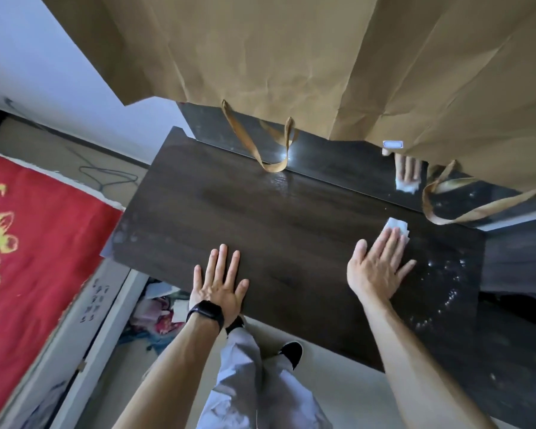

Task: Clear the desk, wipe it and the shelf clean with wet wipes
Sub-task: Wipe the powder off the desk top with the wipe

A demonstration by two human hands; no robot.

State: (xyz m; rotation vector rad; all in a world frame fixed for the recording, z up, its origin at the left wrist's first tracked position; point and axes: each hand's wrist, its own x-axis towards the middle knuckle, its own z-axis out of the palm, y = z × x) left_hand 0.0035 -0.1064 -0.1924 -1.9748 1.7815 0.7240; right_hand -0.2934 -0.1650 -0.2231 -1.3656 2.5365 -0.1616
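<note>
A dark wood desk [260, 218] fills the middle of the head view, bare on top with wet streaks and specks at its right end. My right hand [378, 267] lies flat on it, fingers spread, pressing a white wet wipe [396, 226] under the fingertips. My left hand [218, 286], with a black watch on the wrist, rests flat on the desk's near edge and holds nothing. A glossy dark back panel [347, 164] behind the desk reflects my right hand and the wipe.
Large brown paper bags [291, 57] with ribbon handles hang over the back of the desk. A red cloth with yellow embroidery [28, 243] lies at the left. Clutter [158, 311] sits on the floor under the desk's left end. My legs stand in front.
</note>
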